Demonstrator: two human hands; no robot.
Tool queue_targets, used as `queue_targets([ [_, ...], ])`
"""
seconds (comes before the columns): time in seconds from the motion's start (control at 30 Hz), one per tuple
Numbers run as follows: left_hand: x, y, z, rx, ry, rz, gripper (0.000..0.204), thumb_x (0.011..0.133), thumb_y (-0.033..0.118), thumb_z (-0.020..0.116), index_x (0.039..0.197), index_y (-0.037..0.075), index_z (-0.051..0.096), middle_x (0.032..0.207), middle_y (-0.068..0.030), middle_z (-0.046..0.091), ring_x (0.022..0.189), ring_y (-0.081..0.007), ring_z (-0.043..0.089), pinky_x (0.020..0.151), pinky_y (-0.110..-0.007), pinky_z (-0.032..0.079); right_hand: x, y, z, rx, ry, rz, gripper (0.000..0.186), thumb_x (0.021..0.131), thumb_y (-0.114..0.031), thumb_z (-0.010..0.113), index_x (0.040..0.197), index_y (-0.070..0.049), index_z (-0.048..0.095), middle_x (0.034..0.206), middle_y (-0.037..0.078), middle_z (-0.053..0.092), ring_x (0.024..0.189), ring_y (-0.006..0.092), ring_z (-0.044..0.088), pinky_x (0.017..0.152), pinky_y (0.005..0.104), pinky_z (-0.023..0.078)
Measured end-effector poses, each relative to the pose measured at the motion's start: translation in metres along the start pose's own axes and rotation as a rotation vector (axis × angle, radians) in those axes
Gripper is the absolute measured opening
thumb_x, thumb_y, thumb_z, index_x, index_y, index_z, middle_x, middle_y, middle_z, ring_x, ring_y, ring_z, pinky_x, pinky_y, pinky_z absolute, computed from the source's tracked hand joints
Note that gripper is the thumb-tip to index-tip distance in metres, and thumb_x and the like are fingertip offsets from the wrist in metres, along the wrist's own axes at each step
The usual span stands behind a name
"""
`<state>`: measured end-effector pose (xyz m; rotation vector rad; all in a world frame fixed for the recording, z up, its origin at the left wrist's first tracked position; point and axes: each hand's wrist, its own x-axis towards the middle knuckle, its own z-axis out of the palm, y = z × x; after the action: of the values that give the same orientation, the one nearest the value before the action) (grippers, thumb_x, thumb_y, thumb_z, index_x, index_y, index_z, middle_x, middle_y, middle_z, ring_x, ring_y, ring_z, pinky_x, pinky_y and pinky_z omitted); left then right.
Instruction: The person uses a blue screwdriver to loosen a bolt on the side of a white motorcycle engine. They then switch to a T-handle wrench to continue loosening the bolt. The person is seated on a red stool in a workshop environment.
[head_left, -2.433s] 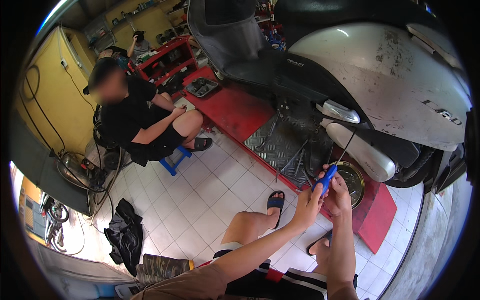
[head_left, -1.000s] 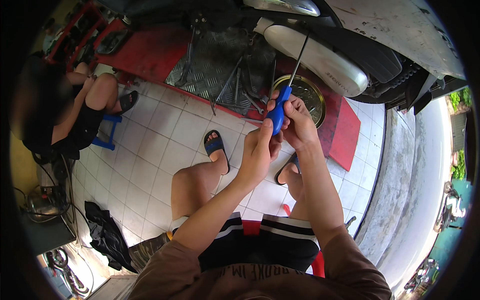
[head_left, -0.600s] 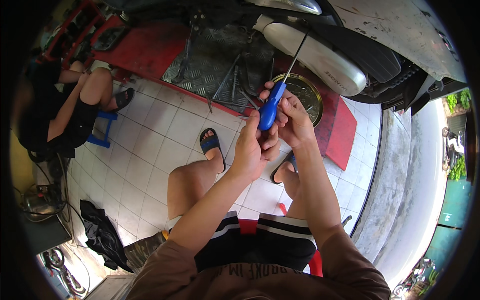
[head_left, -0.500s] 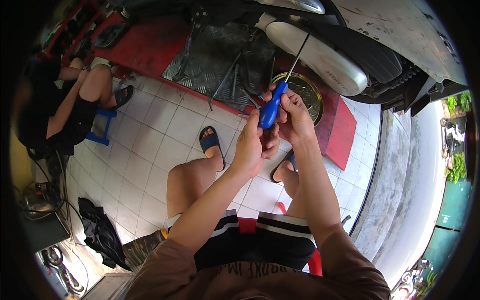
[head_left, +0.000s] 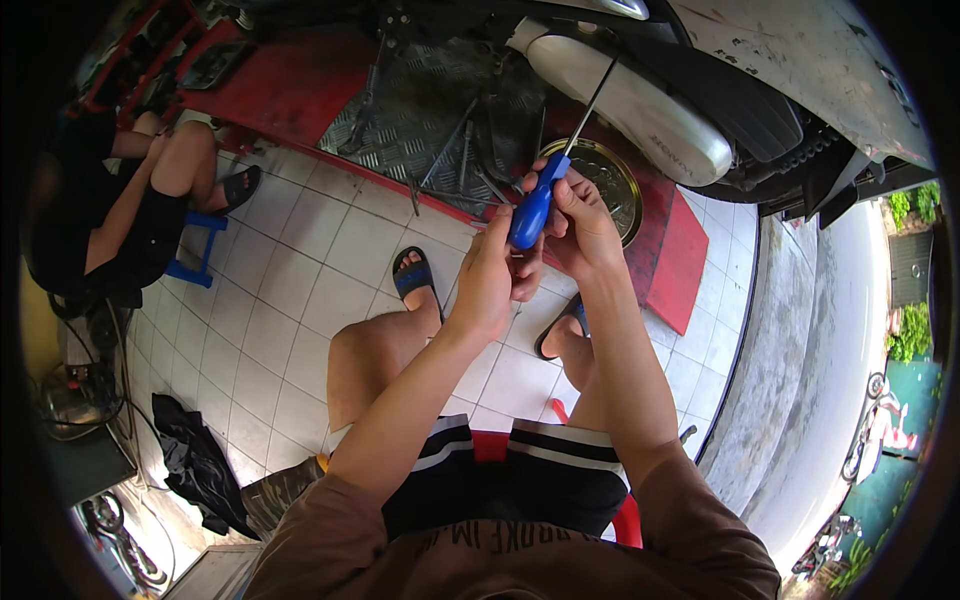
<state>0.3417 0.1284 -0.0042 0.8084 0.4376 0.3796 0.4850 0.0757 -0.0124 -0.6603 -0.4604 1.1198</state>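
Head view. Both hands meet at a blue-handled screwdriver (head_left: 537, 212), held up over the near edge of a red platform (head_left: 680, 270), its shaft pointing far and right. The right hand (head_left: 590, 232) grips the forward part of the handle between thumb and fingers; the left hand (head_left: 488, 278) is curled on the rounded near end. Compared with the earliest picture, the view has swung down and right, away from the seated co-worker (head_left: 185, 170), while the two-handed hold is much the same; the work in hand thus seems to be handling the tool itself. The tip overlaps the silver cover (head_left: 625, 100) of the scooter; whether it touches cannot be told for certain from this angle.

Edges and room: beyond the hands lies a round gold-rimmed tray (head_left: 641, 205), with the scooter just past it and limiting far movement. Loose tools (head_left: 447, 145) lie to the left on a dark tread plate (head_left: 395, 115). The tiled floor (head_left: 320, 225) gives wide room on the left; nearer, the person's knees (head_left: 365, 360) bound the space beneath the forearms.
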Motion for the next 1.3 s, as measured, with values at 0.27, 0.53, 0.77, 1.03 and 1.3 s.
queue_targets([
  [0.27, 0.000, -0.004, 0.002, 0.148, -0.059, 0.119, 0.051, 0.101, 0.049, 0.034, 0.095, 0.004, 0.058, 0.060, 0.0074, 0.037, 0.045, -0.0042, 0.026, 0.044, -0.023, 0.022, 0.001, 0.000, -0.002, 0.114, -0.024, 0.033, 0.033, 0.088, -0.020, 0.070, 0.115, -0.003, 0.058, 0.100, 0.010, 0.066, 0.060, 0.0044, 0.049, 0.059, 0.0197, 0.045],
  [0.53, 0.003, 0.006, -0.002, 0.072, 0.089, 0.089, 0.049, 0.101, 0.050, 0.032, 0.082, 0.008, 0.050, 0.060, 0.0047, 0.035, 0.046, -0.0055, 0.028, 0.044, -0.023, 0.021, 0.005, 0.001, 0.003, -0.023, 0.020, -0.001, 0.022, 0.091, -0.010, 0.065, 0.111, -0.001, 0.062, 0.098, 0.011, 0.067, 0.063, 0.0065, 0.050, 0.057, 0.0213, 0.042],
  [0.77, 0.000, 0.011, 0.004, 0.044, -0.045, 0.061, 0.047, 0.100, 0.048, 0.041, 0.096, 0.004, 0.055, 0.063, 0.0063, 0.035, 0.047, -0.0041, 0.028, 0.044, -0.021, 0.023, 0.007, 0.005, -0.001, 0.031, -0.024, -0.010, 0.028, 0.091, -0.014, 0.066, 0.114, 0.000, 0.059, 0.102, 0.012, 0.066, 0.063, 0.0059, 0.048, 0.058, 0.0209, 0.044],
  [1.03, 0.002, 0.008, -0.006, -0.061, 0.033, 0.032, 0.041, 0.098, 0.043, 0.048, 0.095, 0.003, 0.057, 0.066, 0.0040, 0.046, 0.047, -0.0048, 0.032, 0.045, -0.023, 0.025, 0.011, 0.007, 0.003, -0.019, -0.019, 0.040, 0.027, 0.090, -0.017, 0.068, 0.111, -0.001, 0.061, 0.098, 0.012, 0.068, 0.059, 0.0056, 0.048, 0.055, 0.0191, 0.043],
  [1.3, -0.002, 0.007, -0.002, 0.036, -0.027, 0.155, 0.047, 0.098, 0.047, 0.048, 0.092, 0.002, 0.060, 0.064, 0.0007, 0.050, 0.046, -0.0048, 0.036, 0.043, -0.021, 0.027, 0.014, 0.001, 0.007, 0.101, -0.112, 0.020, 0.037, 0.087, -0.021, 0.072, 0.115, -0.001, 0.058, 0.103, 0.012, 0.067, 0.059, 0.0053, 0.049, 0.053, 0.0210, 0.040],
])
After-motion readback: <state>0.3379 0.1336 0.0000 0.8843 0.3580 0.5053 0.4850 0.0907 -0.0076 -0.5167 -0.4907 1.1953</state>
